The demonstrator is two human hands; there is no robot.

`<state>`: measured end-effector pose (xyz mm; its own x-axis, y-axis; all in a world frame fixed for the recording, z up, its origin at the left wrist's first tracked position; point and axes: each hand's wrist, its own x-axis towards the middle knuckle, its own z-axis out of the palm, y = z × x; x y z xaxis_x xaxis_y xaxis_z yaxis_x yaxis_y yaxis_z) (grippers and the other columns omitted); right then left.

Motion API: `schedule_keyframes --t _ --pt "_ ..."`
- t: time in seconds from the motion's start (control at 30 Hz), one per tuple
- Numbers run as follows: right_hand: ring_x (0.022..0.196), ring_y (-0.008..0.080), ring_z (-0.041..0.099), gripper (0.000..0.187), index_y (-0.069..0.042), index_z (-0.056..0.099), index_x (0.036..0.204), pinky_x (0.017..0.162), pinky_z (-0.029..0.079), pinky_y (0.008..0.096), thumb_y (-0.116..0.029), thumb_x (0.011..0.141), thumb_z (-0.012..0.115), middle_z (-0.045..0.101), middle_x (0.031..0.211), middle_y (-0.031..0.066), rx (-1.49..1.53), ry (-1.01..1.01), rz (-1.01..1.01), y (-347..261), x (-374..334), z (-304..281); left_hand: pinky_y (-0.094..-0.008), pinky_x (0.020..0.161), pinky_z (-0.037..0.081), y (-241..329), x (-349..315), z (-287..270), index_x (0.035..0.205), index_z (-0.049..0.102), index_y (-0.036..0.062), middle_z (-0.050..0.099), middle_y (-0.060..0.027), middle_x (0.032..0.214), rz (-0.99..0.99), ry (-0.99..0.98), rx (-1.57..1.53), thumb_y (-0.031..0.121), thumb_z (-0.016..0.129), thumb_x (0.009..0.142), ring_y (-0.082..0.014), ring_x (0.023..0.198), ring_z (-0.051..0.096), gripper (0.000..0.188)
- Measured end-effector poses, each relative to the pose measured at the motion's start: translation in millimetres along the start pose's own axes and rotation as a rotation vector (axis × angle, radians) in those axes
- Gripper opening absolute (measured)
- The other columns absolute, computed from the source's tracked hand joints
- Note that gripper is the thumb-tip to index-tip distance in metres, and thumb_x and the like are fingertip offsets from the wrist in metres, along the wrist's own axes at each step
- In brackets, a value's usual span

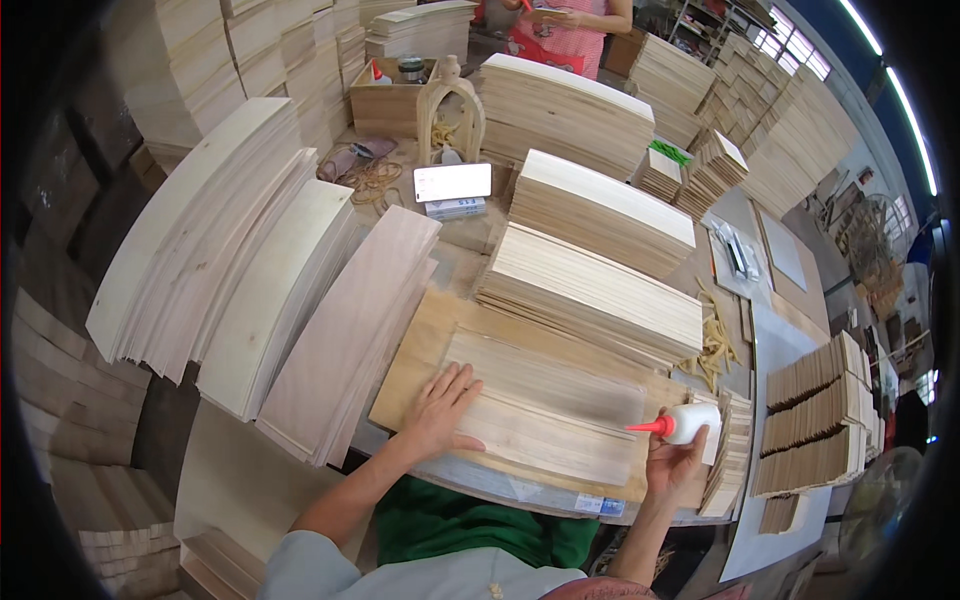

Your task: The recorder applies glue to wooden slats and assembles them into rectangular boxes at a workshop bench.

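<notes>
My left hand (440, 408) lies flat, fingers stretched out, on the left end of a thin pale wooden panel (550, 435). A second thin strip (540, 372) lies along the panel's far side, and both rest on a larger yellowish plywood board (410, 350). In my right hand (676, 462) is a white squeeze bottle (692, 424), tipped on its side with its red nozzle pointing left over the panel's right end. The nozzle's tip seems close to the panel; whether it touches, I cannot tell.
Stacks of thin boards (590, 295) stand beyond the plywood, with more leaning stacks (350, 330) at left. Short wood pieces (728, 455) lie right of my right hand. A lit phone (453, 182) stands behind. Across the table is another person (570, 35).
</notes>
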<state>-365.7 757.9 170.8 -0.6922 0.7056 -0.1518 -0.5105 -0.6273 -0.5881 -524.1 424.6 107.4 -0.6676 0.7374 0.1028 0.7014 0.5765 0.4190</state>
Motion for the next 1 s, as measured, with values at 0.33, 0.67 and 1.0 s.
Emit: schedule_keyframes --t 0.33,0.67,1.0 --pt "0.113 0.0386 0.055 0.051 -0.008 0.040 0.134 0.087 0.053 0.0517 -0.028 0.091 0.061 0.054 0.125 0.0179 -0.094 -0.061 0.074 32.4 8.4 25.6 -0.0454 0.111 0.021 -2.7 1.5 -7.1 0.139 0.039 0.0037 0.030 -0.0185 0.148 0.004 0.010 -0.033 0.060 0.071 0.064 -0.0335 0.139 0.023 0.099" --pt "0.118 0.0384 0.052 0.052 -0.007 0.041 0.133 0.091 0.051 0.0539 -0.025 0.089 0.063 0.053 0.127 0.0169 -0.114 -0.105 0.146 35.3 -7.8 16.3 -0.0458 0.111 0.021 -7.3 1.8 -7.5 0.137 0.040 0.0025 0.029 -0.0201 0.147 0.035 0.004 -0.099 0.050 0.076 0.065 -0.0345 0.140 0.021 0.094" --pt "0.117 0.0375 0.053 0.051 -0.006 0.042 0.131 0.092 0.051 0.0523 -0.027 0.089 0.062 0.054 0.126 0.0175 -0.134 -0.092 0.175 31.7 -23.8 1.1 -0.0461 0.113 0.018 -41.7 -2.9 -16.5 0.143 0.031 0.0048 0.028 -0.0173 0.149 -0.109 0.073 -0.185 0.047 0.077 0.066 -0.0349 0.141 0.018 0.099"
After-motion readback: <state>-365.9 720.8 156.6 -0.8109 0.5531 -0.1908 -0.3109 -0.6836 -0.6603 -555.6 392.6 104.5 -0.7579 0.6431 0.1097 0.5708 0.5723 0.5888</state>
